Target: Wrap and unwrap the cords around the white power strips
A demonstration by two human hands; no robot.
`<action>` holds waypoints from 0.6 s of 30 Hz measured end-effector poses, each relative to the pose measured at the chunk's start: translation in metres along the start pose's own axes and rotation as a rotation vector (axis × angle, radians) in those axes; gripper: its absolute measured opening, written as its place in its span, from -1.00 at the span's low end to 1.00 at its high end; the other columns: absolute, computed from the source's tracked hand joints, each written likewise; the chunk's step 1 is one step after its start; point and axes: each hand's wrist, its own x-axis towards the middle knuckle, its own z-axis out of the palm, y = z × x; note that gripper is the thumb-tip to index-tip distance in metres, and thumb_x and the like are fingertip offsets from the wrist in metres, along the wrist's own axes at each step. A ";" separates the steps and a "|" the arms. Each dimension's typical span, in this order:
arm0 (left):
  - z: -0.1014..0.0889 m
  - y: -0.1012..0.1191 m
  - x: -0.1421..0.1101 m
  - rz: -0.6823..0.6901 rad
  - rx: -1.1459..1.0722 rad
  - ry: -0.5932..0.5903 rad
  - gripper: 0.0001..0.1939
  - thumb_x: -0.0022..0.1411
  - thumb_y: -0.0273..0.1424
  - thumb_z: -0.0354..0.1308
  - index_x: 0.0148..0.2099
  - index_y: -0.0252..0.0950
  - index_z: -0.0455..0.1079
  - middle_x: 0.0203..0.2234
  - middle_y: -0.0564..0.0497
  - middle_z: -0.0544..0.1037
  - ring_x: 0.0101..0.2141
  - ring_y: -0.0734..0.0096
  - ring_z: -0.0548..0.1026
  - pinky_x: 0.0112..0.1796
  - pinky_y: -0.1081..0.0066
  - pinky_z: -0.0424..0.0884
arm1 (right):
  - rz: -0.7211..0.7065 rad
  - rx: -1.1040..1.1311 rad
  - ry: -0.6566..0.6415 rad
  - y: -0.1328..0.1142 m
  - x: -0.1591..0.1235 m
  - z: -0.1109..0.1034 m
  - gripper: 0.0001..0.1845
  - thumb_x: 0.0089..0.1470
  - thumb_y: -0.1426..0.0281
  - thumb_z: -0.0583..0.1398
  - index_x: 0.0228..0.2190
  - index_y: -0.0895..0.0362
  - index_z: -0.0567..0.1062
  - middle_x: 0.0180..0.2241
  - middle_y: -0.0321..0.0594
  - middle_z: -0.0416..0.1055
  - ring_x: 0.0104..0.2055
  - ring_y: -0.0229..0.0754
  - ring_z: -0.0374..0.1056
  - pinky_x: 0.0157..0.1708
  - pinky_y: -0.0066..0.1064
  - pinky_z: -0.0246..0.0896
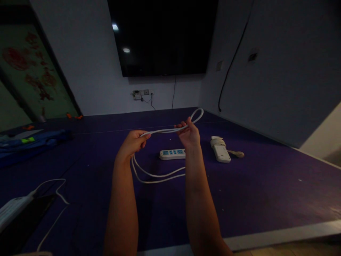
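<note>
Power strips (172,155) and blue cloth (44,139) on purple surface (255,192)

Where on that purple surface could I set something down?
The widest nearly bare purple patch lies right, between the wrapped white block and the pale front edge. A smaller one lies between the blue cloth and left forearm. Crowded: the middle, with power strip, white cable, left hand and right hand.
</note>
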 end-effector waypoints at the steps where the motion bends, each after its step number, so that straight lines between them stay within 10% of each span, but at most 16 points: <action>1: 0.000 -0.001 0.001 0.017 0.000 0.002 -0.89 0.06 -0.38 0.18 -0.43 -0.34 0.43 -0.84 0.18 0.22 -0.82 0.70 0.00 -0.72 0.55 -0.17 | -0.018 -0.014 0.017 0.000 0.000 0.000 -0.64 -0.09 0.16 0.24 -0.65 0.08 0.23 -0.67 -0.43 0.20 -0.55 -0.35 0.27 -0.27 -0.39 0.34; 7: -0.005 -0.002 0.000 0.070 0.026 0.039 -0.86 0.04 -0.38 0.18 -0.50 -0.33 0.39 -0.82 0.17 0.24 -0.78 0.69 0.04 -0.70 0.56 -0.11 | -0.088 -0.267 0.187 0.001 -0.001 -0.002 -0.61 -0.24 0.11 0.31 -0.59 0.11 0.30 -0.67 -0.37 0.35 -0.61 -0.32 0.32 -0.53 -0.46 0.31; 18: -0.009 -0.006 0.001 0.131 0.007 0.126 -0.87 -0.11 -0.44 0.28 -0.42 -0.35 0.48 -0.70 0.10 0.37 -0.67 0.65 0.18 -0.65 0.58 0.01 | -0.021 -0.679 -0.009 -0.009 -0.003 -0.024 -0.52 -0.34 0.27 0.37 -0.29 0.18 0.46 -0.42 -0.15 0.50 -0.46 -0.21 0.41 -0.51 -0.43 0.31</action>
